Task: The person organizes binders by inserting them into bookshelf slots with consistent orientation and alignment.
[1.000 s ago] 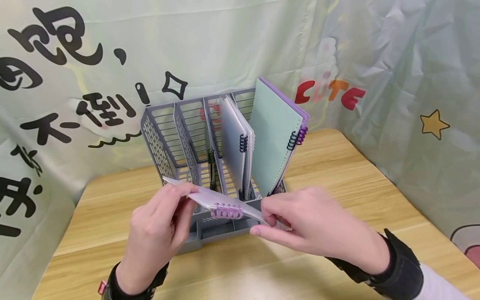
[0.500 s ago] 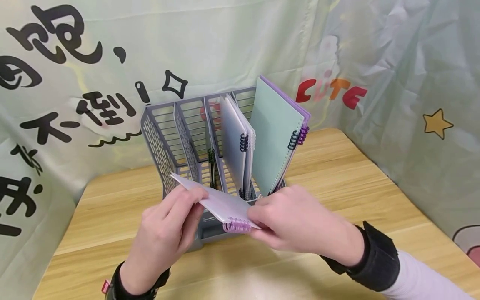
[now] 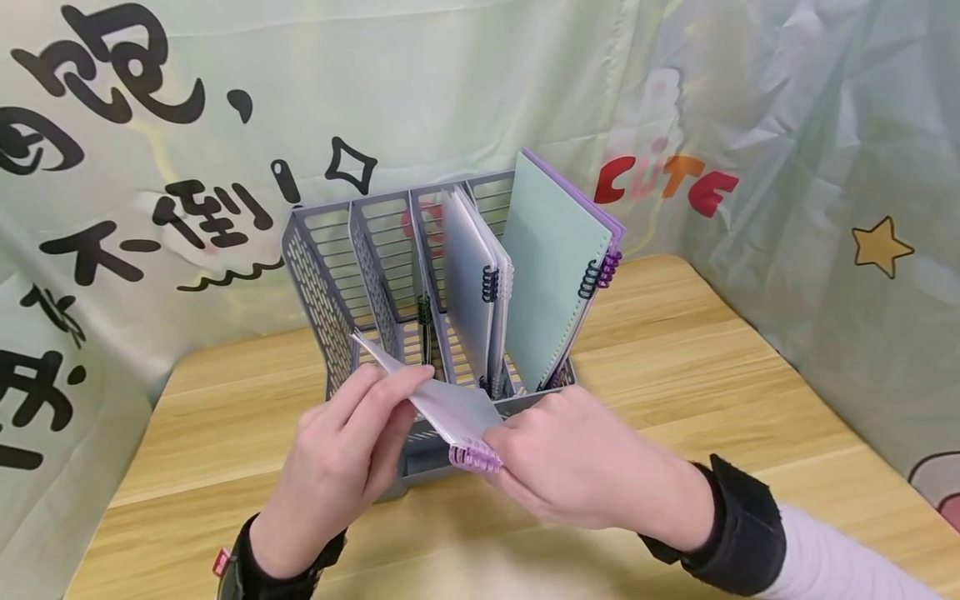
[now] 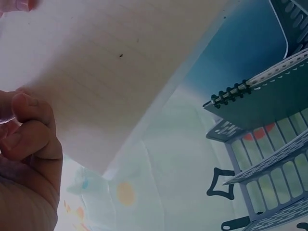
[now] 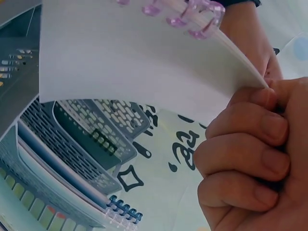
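Both hands hold a thin notebook with pale purple rings (image 3: 457, 408) tilted in front of the grey file rack (image 3: 303, 267). My left hand (image 3: 352, 433) pinches its left long edge, thumb underneath. My right hand (image 3: 585, 458) grips the edge beside the rings, fingers curled. In the left wrist view, a faintly lined page (image 4: 120, 72) spreads above the left fingers. From the right wrist, the purple rings (image 5: 178, 19) show at the top, and the right thumb and index finger pinch the sheet edge. The notebook hides part of the rack's front.
Translucent notebooks (image 3: 468, 283) with black and clear rings stand in the rack's third slot. Mint and purple notebooks (image 3: 555, 267) lean in the rightmost slot. A dark-ringed notebook (image 3: 424, 329) stands in the second. The wooden table (image 3: 225, 417) meets a printed cloth (image 3: 450, 83) behind.
My right hand has moved left along the notebook to beside its rings and closed on the edge. The left hand and notebook have shifted right, and the notebook slants more steeply.
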`<state>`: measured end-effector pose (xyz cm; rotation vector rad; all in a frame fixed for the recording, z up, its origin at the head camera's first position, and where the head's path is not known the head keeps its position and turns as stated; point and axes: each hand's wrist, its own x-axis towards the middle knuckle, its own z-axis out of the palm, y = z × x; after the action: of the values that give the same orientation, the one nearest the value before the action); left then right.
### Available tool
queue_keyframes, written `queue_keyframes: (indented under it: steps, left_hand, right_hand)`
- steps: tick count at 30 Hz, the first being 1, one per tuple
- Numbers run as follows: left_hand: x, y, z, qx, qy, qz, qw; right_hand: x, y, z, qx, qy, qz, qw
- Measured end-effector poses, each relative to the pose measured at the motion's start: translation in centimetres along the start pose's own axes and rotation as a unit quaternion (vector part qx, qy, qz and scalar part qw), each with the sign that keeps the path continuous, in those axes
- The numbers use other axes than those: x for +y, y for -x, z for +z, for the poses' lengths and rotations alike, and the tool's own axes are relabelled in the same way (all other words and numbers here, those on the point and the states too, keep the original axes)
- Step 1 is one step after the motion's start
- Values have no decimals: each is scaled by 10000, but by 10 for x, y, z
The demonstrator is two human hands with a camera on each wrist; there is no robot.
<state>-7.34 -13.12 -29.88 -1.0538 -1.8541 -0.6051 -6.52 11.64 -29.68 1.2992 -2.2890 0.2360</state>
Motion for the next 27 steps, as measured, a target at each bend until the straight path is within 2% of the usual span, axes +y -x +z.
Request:
queue_keyframes:
  steps: [3, 8, 15, 22, 27]
  left_hand:
    - [-2, 0, 1, -61, 71, -117, 9999]
    - [-6, 1, 3, -74, 196, -206, 9996]
    - [-21, 5, 2, -97, 300, -407, 9987]
    - [-46, 12, -4, -32, 220, -682, 9974]
    - [-74, 20, -9, 140, 44, -1037, 9945]
  right_hand:
    - [-2, 0, 3, 127, -2, 22, 9999]
    - [-2, 0, 5, 84, -159, 59, 9998]
    - [-2, 1, 8, 167, -72, 7, 9998]
    - [-2, 2, 11, 303, -223, 188, 9991]
    - [-3, 0, 14, 400, -326, 430, 9977]
